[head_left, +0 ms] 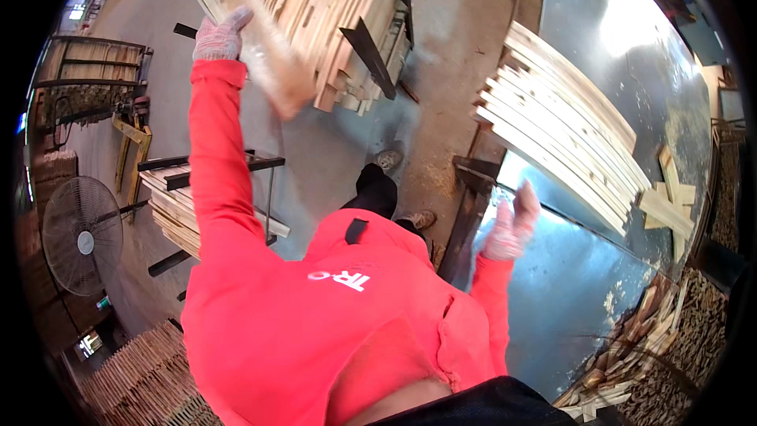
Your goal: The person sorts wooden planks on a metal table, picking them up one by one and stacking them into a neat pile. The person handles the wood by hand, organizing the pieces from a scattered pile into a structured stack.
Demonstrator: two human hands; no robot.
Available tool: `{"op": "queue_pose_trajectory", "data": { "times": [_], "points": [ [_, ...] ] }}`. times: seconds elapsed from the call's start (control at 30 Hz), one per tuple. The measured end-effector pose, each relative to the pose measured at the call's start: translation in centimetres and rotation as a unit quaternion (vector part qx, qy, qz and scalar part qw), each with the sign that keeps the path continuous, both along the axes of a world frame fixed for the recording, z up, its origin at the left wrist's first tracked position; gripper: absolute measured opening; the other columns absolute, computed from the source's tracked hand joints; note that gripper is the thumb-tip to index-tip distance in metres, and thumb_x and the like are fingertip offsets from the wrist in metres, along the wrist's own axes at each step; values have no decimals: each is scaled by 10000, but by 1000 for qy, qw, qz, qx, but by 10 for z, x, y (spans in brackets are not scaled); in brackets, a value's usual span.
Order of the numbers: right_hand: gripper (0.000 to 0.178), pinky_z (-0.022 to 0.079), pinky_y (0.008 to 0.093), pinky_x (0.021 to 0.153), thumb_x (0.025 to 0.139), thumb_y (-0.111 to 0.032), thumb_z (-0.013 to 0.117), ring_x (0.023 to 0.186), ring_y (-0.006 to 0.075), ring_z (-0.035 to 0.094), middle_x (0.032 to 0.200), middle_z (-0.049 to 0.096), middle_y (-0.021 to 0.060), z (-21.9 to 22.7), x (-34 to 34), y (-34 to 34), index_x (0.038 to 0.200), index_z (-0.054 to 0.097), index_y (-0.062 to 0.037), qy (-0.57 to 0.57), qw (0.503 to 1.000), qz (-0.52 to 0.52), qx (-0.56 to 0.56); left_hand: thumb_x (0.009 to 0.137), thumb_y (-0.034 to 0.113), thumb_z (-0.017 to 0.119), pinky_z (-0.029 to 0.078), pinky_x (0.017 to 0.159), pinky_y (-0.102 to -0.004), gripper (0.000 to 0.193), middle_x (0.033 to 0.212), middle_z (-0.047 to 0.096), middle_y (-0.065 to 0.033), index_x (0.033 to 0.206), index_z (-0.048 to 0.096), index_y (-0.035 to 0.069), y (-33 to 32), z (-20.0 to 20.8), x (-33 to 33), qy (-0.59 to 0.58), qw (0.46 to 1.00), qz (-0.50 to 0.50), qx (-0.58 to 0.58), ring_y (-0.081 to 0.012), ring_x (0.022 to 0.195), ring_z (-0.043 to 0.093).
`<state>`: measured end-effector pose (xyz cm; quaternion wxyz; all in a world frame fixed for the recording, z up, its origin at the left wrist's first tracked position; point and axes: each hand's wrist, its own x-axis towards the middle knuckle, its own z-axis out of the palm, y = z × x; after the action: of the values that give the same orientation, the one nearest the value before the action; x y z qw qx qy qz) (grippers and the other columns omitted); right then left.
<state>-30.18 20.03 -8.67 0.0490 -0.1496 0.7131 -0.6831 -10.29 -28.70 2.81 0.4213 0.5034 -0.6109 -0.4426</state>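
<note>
My left hand (221,38), in a pale knitted glove, is closed on the edge of a wooden board (270,63). The board slants across the upper left, its near end smeared by motion. Close beside it, a stack of boards (325,8) sits by dark metal uprights. My right hand (511,227), also gloved, hovers over a shiny metal table (552,292) with fingers apart and nothing held. Beyond that hand lies a row of light wooden boards (564,126) on the metal surface.
Short wood pieces (670,201) lie crossed at the table's right. Scrap wood (631,347) is heaped at lower right. On my left are a rack of boards (169,209), a round fan (83,233) and a large wood stack (146,379). A dark metal bar (369,57) juts out ahead.
</note>
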Motion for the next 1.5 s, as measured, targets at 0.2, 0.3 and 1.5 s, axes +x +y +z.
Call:
{"op": "queue_pose_trajectory", "data": {
  "times": [0.2,0.3,1.5],
  "points": [
    [258,437,305,706,928,-285,564,770,158,445,881,475,13,-93,-57,81,1092,523,-90,-313,914,-224,-132,777,391,683,484,883,-423,571,1110,651,-215,1202,574,27,-154,-94,31,-512,858,40,-29,-355,1002,641],
    [606,481,367,892,915,-494,568,1019,219,531,1174,534,75,-77,-102,24,1333,425,-80,-314,853,-399,-120,778,440,682,466,915,-424,621,1158,634,-224,1225,572,24,-224,-176,35,-523,851,-41,9,-354,1037,627],
    [532,426,411,990,900,-351,492,1180,358,511,1289,536,166,-48,473,374,1360,443,-89,-265,775,-369,440,922,162,544,439,976,-368,515,1273,551,-193,1382,406,-26,572,-116,54,-121,401,-908,-9,-261,1139,551]
  ]
}}
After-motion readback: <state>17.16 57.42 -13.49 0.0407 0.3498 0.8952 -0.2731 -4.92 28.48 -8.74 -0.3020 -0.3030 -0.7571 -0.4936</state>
